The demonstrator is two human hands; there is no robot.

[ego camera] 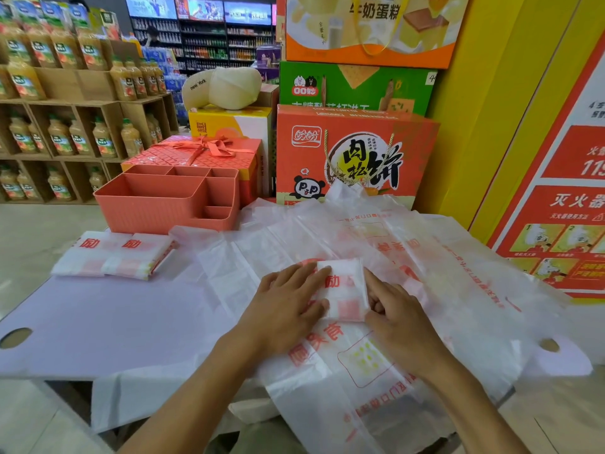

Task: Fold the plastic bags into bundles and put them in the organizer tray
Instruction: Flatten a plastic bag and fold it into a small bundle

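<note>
A folded white plastic bag bundle (343, 290) with red print lies on a heap of unfolded plastic bags (409, 257) at the table's middle right. My left hand (288, 306) lies flat on the bundle's left side, fingers straight and pressing it down. My right hand (393, 309) sits at the bundle's right edge with fingers curled against it; whether it pinches the edge is unclear. Two finished bundles (114, 257) lie side by side at the left. The coral organizer tray (157, 204), with several empty compartments, stands behind them.
The lilac table (114, 322) has cut-out holes at its left and right edges. Behind the tray are a red gift box (203, 152) with a ribbon and stacked snack cartons (353, 152). Shelves of juice bottles stand far left. A yellow pillar rises at the right.
</note>
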